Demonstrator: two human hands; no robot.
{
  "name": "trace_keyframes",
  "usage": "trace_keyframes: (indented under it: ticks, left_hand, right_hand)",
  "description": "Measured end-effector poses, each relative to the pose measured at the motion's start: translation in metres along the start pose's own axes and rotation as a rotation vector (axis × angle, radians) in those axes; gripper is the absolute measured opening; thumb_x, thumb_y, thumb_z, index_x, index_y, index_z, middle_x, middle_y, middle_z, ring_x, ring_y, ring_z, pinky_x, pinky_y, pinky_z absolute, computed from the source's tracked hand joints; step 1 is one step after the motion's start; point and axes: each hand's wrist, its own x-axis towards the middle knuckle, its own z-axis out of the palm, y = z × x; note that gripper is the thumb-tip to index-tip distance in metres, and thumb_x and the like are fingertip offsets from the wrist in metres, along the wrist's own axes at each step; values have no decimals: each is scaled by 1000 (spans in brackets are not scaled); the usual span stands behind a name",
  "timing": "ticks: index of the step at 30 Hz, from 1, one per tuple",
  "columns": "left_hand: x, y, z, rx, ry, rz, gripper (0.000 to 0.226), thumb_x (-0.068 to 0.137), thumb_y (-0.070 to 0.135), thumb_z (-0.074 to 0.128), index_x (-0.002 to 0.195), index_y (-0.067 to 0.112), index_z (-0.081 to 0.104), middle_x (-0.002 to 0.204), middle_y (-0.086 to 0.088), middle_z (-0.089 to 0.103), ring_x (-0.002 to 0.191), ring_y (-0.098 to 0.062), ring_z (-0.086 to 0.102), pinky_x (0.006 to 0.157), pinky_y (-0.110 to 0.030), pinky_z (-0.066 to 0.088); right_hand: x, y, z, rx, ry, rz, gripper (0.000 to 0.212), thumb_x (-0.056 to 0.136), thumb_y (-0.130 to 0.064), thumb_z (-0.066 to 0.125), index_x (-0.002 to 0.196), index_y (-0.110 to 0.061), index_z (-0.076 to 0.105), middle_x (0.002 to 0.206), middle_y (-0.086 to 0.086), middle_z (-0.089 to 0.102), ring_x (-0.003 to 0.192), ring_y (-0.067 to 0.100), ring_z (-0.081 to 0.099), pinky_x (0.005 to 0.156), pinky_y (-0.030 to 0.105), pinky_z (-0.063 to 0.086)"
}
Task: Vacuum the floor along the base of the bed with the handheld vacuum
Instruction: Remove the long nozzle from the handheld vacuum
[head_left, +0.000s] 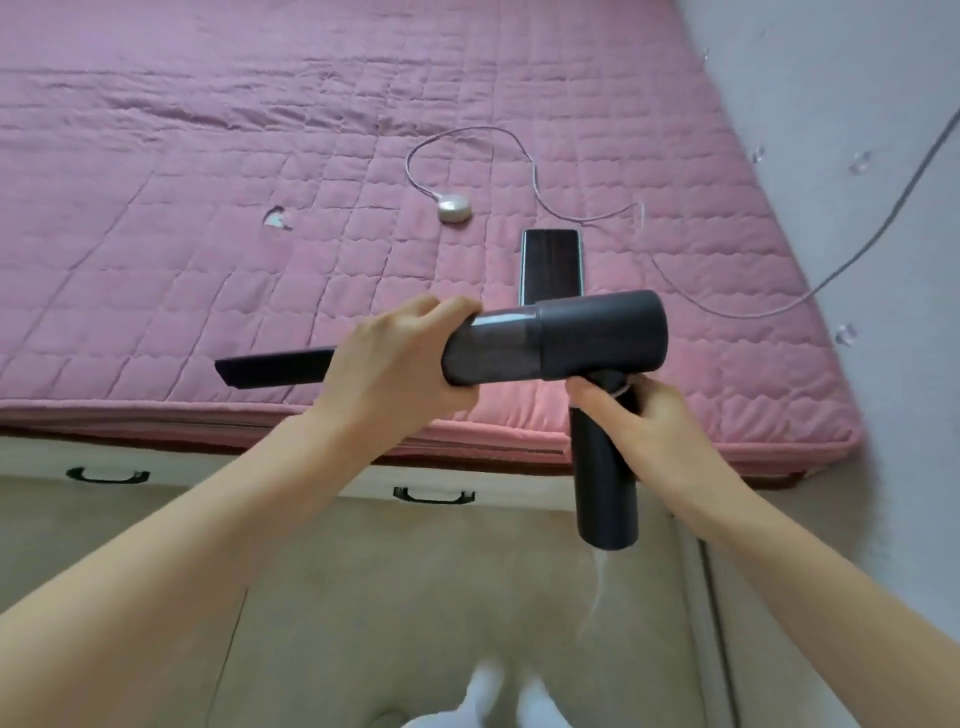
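Holding the handheld vacuum (556, 338) above the near edge of the bed (260, 208), the person has both hands on it. The left hand (395, 364) wraps around the front of the smooth dark barrel, fingers curled over the top and thumb underneath, right where the long flat nozzle (275, 368) joins. That nozzle is matte black, narrow and slant-cut at its tip, pointing left over the mattress edge. The right hand (639, 421) grips the top of the round, tube-shaped handle (605, 493), which hangs straight down past the bed edge toward the floor (389, 597); the fingers cover the joint between handle and body, so its shape there is hidden. A thin pale strap or cord trails from the handle's base, blurred.

A pink quilted cover with stitched squares and soft wrinkles lies over the bed, with a small torn spot (275, 217) showing white. On it rest a small white oval device (455, 207) with a thin looping cable (519, 156), and a flat dark rectangular object (551, 265) partly hidden behind the vacuum body. A grey cord (883, 228) runs up the pale wall on the right and leaves the view. Below the mattress, two black drawer handles (434, 494) show on a light bed base. White socks (488, 691) are cut off at the bottom edge and blurred.
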Motion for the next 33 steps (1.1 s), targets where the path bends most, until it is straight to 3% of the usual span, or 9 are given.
trace_keyframes:
  ticks: [2, 5, 7, 13, 18, 23, 27, 33]
  left_hand:
    - [0, 1, -21, -49, -33, -71, 60, 66, 26, 79, 122, 29, 59, 96, 5, 64, 77, -20, 58, 68, -31, 49]
    - [-2, 3, -89, -83, -54, -174, 66, 66, 27, 79, 127, 34, 56, 104, 8, 66, 81, -19, 60, 70, -30, 49]
    - [-8, 7, -129, -64, -34, -226, 69, 64, 28, 79, 129, 34, 55, 106, 7, 66, 83, -22, 62, 70, -31, 49]
    - [-52, 23, -287, -46, 1, -425, 69, 66, 31, 77, 131, 35, 54, 109, 4, 66, 89, -29, 64, 73, -39, 54]
    - [-107, 26, -400, -41, 70, -615, 67, 68, 30, 77, 131, 35, 54, 109, 4, 64, 92, -29, 64, 74, -41, 55]
    - [-177, 5, -480, 13, 183, -761, 71, 66, 25, 80, 131, 37, 55, 98, 3, 63, 82, -28, 63, 68, -35, 50]
    - [-239, -23, -528, 24, 280, -892, 71, 65, 20, 82, 128, 36, 56, 92, 2, 62, 76, -27, 63, 62, -30, 45]
    - [-311, -62, -571, 82, 325, -1051, 71, 68, 20, 81, 132, 34, 54, 92, 2, 62, 76, -26, 62, 60, -28, 41]
  right_hand:
    - [-12, -24, 1, -86, 74, 2, 41, 69, -63, 66, 78, -23, 61, 68, -11, 66, 61, 2, 62, 52, 15, 44]
    - [-25, -93, 7, -234, 88, -7, 41, 64, -62, 70, 80, -27, 56, 68, -9, 63, 66, 6, 60, 58, 23, 45]
    - [-34, -136, 11, -311, 92, -54, 38, 65, -54, 75, 80, -29, 51, 70, -13, 59, 66, 1, 56, 54, 12, 38]
    - [-82, -286, 23, -339, -26, -119, 29, 72, -40, 73, 70, -28, 46, 61, -13, 53, 67, -14, 51, 53, 1, 34]
    - [-129, -388, 54, -315, -174, -171, 27, 72, -42, 70, 71, -28, 47, 57, -10, 55, 63, -4, 54, 48, 7, 38]
    - [-169, -461, 113, -308, -346, -263, 27, 72, -36, 72, 69, -26, 46, 57, -10, 55, 60, 0, 53, 49, 8, 37]
    - [-197, -499, 180, -325, -503, -303, 24, 69, -42, 66, 73, -25, 50, 58, -9, 56, 56, 4, 53, 45, 12, 35]
    - [-232, -534, 269, -325, -659, -359, 20, 72, -35, 67, 78, -30, 49, 66, -13, 58, 62, -10, 54, 48, 4, 36]
